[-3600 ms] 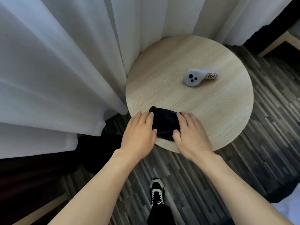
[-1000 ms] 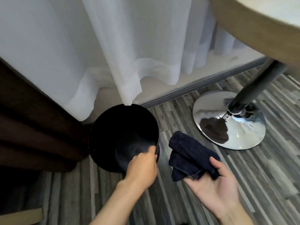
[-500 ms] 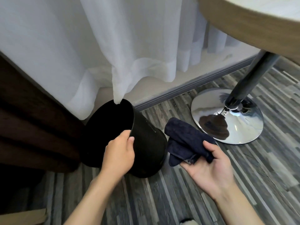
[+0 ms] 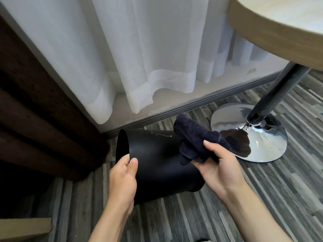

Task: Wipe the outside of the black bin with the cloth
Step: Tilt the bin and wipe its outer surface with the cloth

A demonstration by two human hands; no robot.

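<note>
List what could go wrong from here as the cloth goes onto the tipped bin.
1. The left hand pinches only the rim of the black bin, which is tipped on its side; pressure from wiping could probably roll or twist it loose.
2. The cloth is bunched in the right hand, with folds hanging free, so it may wipe unevenly.
3. The chrome table base sits close behind; a long stroke might knock it.

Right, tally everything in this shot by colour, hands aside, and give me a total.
Black: 1, the bin, tipped on its side
Dark navy: 1, the cloth
White: 1, the sheer curtain
Dark brown: 1, the heavy drape
Light wood: 1, the table top
Chrome: 1, the table base
Total: 6
</note>
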